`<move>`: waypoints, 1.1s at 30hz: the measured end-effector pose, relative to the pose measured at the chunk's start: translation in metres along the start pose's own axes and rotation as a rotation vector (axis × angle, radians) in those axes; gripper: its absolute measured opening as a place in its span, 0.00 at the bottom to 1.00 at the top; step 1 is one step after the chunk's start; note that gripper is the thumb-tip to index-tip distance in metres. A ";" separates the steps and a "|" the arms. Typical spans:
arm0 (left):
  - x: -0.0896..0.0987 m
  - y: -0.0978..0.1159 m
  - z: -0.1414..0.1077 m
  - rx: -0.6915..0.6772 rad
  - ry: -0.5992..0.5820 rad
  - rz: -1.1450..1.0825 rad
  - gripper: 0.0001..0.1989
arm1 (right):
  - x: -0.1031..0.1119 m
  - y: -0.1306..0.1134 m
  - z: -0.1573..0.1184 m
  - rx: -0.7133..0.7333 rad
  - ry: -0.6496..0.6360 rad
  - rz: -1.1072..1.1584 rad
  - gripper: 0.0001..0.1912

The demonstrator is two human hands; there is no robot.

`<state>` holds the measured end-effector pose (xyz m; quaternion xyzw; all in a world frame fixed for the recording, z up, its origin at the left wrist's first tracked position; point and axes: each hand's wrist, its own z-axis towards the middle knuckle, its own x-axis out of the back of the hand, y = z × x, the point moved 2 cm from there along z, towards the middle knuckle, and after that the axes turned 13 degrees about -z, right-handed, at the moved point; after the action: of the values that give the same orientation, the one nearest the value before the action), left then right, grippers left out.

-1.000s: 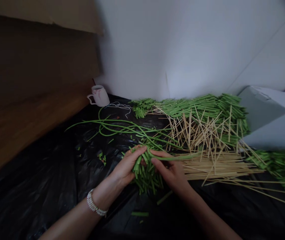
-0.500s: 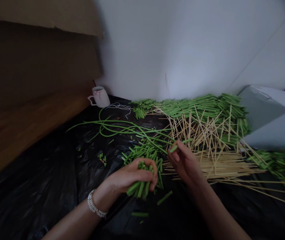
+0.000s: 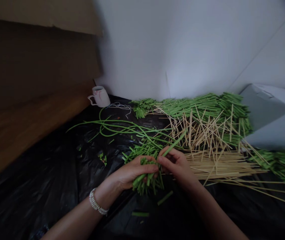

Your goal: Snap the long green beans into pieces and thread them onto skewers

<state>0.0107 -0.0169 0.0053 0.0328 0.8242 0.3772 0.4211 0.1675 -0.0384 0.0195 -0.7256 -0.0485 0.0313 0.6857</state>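
My left hand [image 3: 137, 170], with a beaded bracelet at the wrist, is wrapped round a bunch of short cut green stems [image 3: 142, 185]. Right beside it, my right hand [image 3: 174, 163] pinches one longer green stem [image 3: 177, 142] that slants up to the right. The fingertips of both hands are close together at the bunch; whether they touch is hard to tell. Behind the hands lies a loose pile of short green pieces [image 3: 138, 149]. Long uncut green stems [image 3: 122, 124] curve across the sheet beyond it.
Thin wooden sticks [image 3: 222, 164] lie to the right, with more crossed sticks [image 3: 200, 131] behind. Stacked green stems [image 3: 195, 105] line the wall; another green heap [image 3: 282, 166] is far right. A mug [image 3: 100, 96] stands at the back left on black plastic sheeting [image 3: 57, 173].
My right hand has moved left and down to my left hand, and its stem now points up to the right. My left hand has shifted slightly, still round the bunch.
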 end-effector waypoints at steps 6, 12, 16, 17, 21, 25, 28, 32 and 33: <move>-0.002 0.001 -0.001 0.006 -0.034 -0.008 0.16 | 0.004 0.003 0.001 0.005 0.007 -0.020 0.13; -0.005 0.001 0.000 -0.077 0.047 -0.090 0.12 | 0.001 -0.004 -0.001 0.067 0.082 -0.083 0.09; -0.004 0.002 0.004 -0.173 0.124 -0.180 0.13 | 0.000 -0.012 -0.007 0.256 0.197 -0.289 0.05; -0.004 0.002 0.004 -0.189 0.136 -0.207 0.14 | 0.000 -0.013 -0.009 0.322 0.223 -0.376 0.05; 0.001 0.001 0.007 -0.216 0.209 -0.314 0.16 | -0.008 -0.008 -0.016 0.538 0.234 -0.684 0.15; 0.004 0.003 0.008 -0.246 0.272 -0.392 0.17 | -0.013 -0.002 -0.017 0.563 0.181 -0.728 0.19; 0.004 0.011 0.006 -0.268 0.212 -0.465 0.15 | -0.010 -0.004 -0.015 0.461 0.209 -0.572 0.14; 0.008 0.028 0.002 -0.335 0.129 -0.626 0.10 | -0.002 -0.006 -0.011 0.270 0.307 -0.413 0.11; 0.010 0.032 0.001 -0.352 0.126 -0.652 0.09 | 0.000 -0.006 -0.010 0.246 0.314 -0.400 0.12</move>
<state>-0.0030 0.0103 0.0192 -0.3274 0.7382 0.3607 0.4667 0.1679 -0.0480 0.0263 -0.6090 -0.0798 -0.2118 0.7602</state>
